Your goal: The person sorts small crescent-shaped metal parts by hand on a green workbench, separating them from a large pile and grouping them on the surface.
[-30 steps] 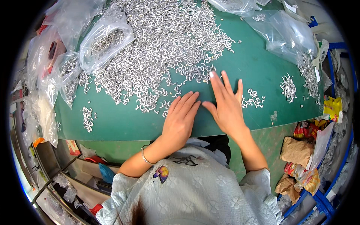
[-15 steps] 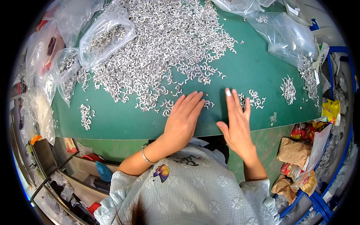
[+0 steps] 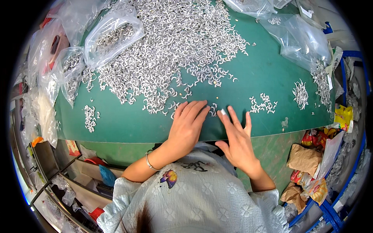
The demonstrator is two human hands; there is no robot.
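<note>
A broad heap of small silvery curved metal pieces (image 3: 167, 50) spreads over the green tabletop (image 3: 233, 89). At its near edge my left hand (image 3: 187, 126) lies palm down, fingers stretched out, with a few pieces by its fingertips. Right of it, my right hand (image 3: 237, 141) is spread, and a white wrap covers one fingertip. Between the two hands sits a small cluster of pieces (image 3: 212, 110), close to both sets of fingertips. Another small group (image 3: 263, 103) lies just beyond my right hand on the right. Neither hand visibly grips anything.
Clear plastic bags with metal pieces (image 3: 112, 37) stand at the far left; another clear bag (image 3: 299, 40) lies far right. Small piles sit at the left (image 3: 90, 118) and right (image 3: 300, 94). Below the table's right edge are paper bags (image 3: 305, 158) beside a blue rack (image 3: 330, 211).
My right hand has moved left and nearer to me, away from the right-hand group, toward the small cluster. My left hand's fingers have bent slightly and drawn back a little.
</note>
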